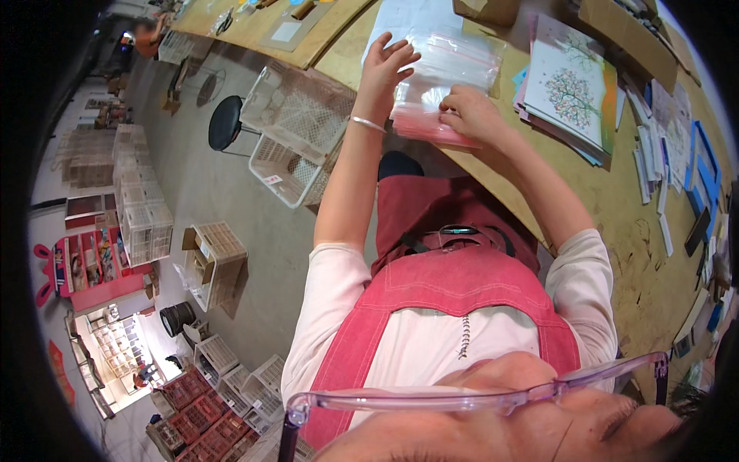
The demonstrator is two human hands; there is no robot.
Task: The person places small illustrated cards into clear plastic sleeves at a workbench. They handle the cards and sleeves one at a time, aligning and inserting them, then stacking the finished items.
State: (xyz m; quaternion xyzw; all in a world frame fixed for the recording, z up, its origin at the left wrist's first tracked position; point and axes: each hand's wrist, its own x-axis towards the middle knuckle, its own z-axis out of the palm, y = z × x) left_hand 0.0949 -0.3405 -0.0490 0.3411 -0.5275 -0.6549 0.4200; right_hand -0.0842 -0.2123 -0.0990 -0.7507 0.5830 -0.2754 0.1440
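A stack of clear zip-lock plastic bags (427, 128) with pinkish-red edges lies at the table's near edge. My right hand (472, 114) rests on it, fingers curled and pinching at the upper bags. Above the stack's left side, my left hand (388, 72) is raised with its fingers apart and nothing in it. Beyond the hands lie more clear bags (465, 60) with a red strip, partly over a white sheet (384, 26). Glare on the plastic hides where single bags begin and end.
Right of the bags sits a pile of printed covers (568, 98) with a tree picture, before a cardboard box (629, 40). A blue frame (704, 173) and paper strips lie farther right. White plastic crates (294, 115) and a black stool (225, 123) stand left of the wooden table (612, 202).
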